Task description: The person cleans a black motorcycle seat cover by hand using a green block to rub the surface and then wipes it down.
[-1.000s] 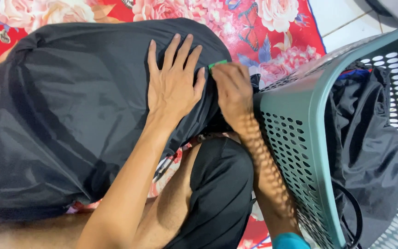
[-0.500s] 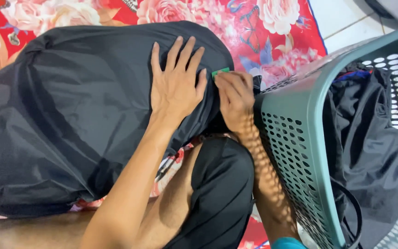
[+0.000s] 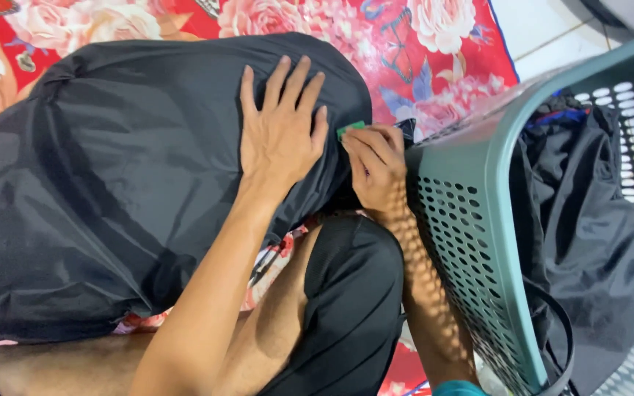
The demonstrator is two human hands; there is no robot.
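- Black garment [image 3: 111, 191] lies spread over the floral mat [image 3: 434, 44], left of centre.
- Left hand [image 3: 282, 132] rests flat on it, fingers splayed toward 12 o'clock.
- Right hand [image 3: 376, 165], at 3 o'clock of the left, pinches a small green tag [image 3: 351, 129] beside the green laundry basket [image 3: 471, 220].

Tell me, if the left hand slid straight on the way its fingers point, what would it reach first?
The left hand lies flat on the black garment, fingers pointing up the picture. It would likely cross the garment's edge onto the red floral cloth; depth is unclear.
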